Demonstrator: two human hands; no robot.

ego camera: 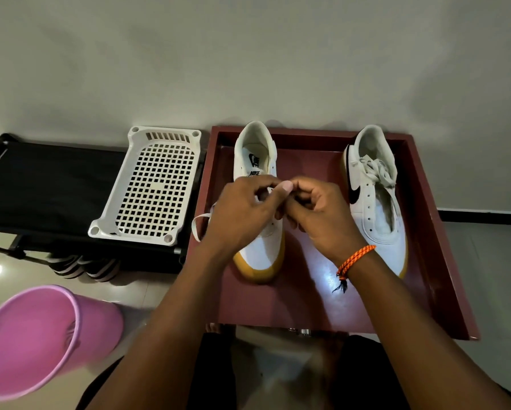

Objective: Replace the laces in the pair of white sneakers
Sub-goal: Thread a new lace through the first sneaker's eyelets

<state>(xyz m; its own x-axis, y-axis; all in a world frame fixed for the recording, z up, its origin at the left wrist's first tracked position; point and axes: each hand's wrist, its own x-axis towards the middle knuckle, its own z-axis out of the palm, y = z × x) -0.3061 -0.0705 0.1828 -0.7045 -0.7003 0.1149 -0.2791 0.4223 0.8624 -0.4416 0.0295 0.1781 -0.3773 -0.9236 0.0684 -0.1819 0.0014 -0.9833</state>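
Left sneaker (261, 241): white upper, tan sole, stood toe toward the wearer on the maroon tray (301, 303), left of centre; tongue and open collar visible beyond the hands, eyelets on the far part unlaced. Lace (200, 221): flat, white, looped out from under the left hand (242, 208) over the tray's left rim. Left hand: placed over the sneaker's midsection, fingers curled, thumb tip pressed toward the right hand (316, 211), apparently pinched on the lace; exact hold hidden by the knuckles. Right hand: fingers curled inward at the same spot, fingertips met with the left thumb, seemingly pinched on the lace; contact itself not visible. Orange braided wristband (355, 257) worn on the right wrist. Right sneaker (375, 202): same type, black swoosh on the side, set well apart at the tray's right side, lower eyelets unthreaded, a lace bundled loosely at the top by the collar. Tray set on the floor against a pale wall (248, 54). White perforated basket (153, 187) placed just beside the tray's left edge, on a black rack (41, 184). Striped footwear (82, 266) tucked beneath the rack. Pink bucket (38, 338) tipped on its side at lower left.
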